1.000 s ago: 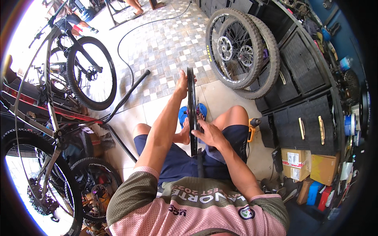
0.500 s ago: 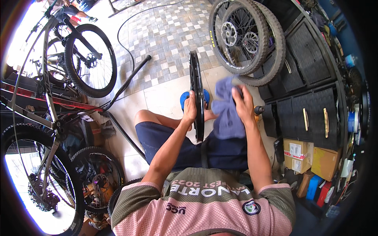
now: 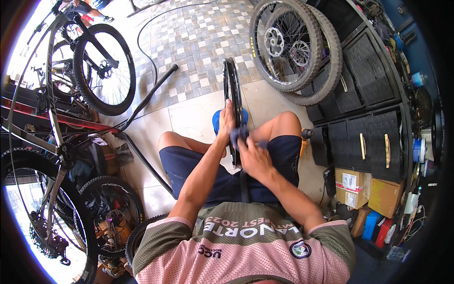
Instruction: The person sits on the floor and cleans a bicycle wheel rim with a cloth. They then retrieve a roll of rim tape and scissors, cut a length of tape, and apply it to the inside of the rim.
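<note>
Sitting with knees spread, the person holds a black wheel rim [image 3: 235, 83] upright and nearly edge-on, its lower end between the thighs, close to the navy shorts [image 3: 182, 165]. From where I stand, the left hand [image 3: 228, 124] is clamped on the rim along its left side, the thumb lying up along it; the other fingers are partly hidden. The right hand [image 3: 254, 157] has its fingers closed over a blue-grey cloth [image 3: 240, 136], bunched up against the rim just beside the left hand. The cloth is a little blurred, so I cannot make out every fold. Just past the rim's left side, 1 blue sandal [image 3: 217, 121] shows on the pale floor [image 3: 189, 118].

Near the right knee stands a power tool [image 3: 307, 134], partly hidden by the leg. Farther off on the right, 2 tyred wheels [image 3: 316, 42] stand upright, overlapping, in front of a black cabinet [image 3: 340, 149] with pale handles [image 3: 363, 146]. Below its drawers sit 2 cardboard boxes [image 3: 350, 187], side by side. Over on the left there's a bicycle [image 3: 64, 154], and between it and the person a black pole [image 3: 153, 94] slants out toward the checkered tiles [image 3: 198, 52].
</note>
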Motion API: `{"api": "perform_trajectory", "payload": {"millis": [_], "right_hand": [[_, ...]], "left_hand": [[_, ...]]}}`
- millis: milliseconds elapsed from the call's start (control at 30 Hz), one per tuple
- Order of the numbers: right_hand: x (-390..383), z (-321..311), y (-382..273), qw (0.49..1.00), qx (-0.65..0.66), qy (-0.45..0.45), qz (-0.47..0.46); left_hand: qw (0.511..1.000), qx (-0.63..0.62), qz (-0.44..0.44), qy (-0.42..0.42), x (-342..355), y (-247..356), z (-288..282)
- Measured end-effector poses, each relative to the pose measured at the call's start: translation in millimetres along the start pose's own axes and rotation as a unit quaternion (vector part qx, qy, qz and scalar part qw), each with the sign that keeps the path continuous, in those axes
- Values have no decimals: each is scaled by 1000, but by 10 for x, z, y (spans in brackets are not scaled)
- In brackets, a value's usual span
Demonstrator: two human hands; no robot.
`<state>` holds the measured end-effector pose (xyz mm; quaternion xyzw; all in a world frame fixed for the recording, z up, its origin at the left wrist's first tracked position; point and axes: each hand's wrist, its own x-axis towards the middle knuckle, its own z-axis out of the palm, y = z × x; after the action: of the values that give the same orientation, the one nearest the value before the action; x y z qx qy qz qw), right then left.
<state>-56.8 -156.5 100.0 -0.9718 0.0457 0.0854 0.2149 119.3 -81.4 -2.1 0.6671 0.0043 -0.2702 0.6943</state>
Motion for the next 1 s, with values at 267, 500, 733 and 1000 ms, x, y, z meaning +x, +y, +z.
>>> {"api": "perform_trajectory", "payload": {"millis": [267, 500, 733, 1000], "right_hand": [[-301, -513, 158, 976, 201, 89, 0], [684, -202, 300, 954, 129, 242, -118], [2624, -760, 778, 979, 0, 202, -32], [3010, -783, 906, 998, -25, 37, 35]], "left_hand": [[999, 31, 16, 8, -188, 403, 65], [997, 69, 5, -26, -89, -309, -162], [996, 28, 82, -14, -332, -614, 32], [995, 25, 80, -47, -392, -567, 22]]}}
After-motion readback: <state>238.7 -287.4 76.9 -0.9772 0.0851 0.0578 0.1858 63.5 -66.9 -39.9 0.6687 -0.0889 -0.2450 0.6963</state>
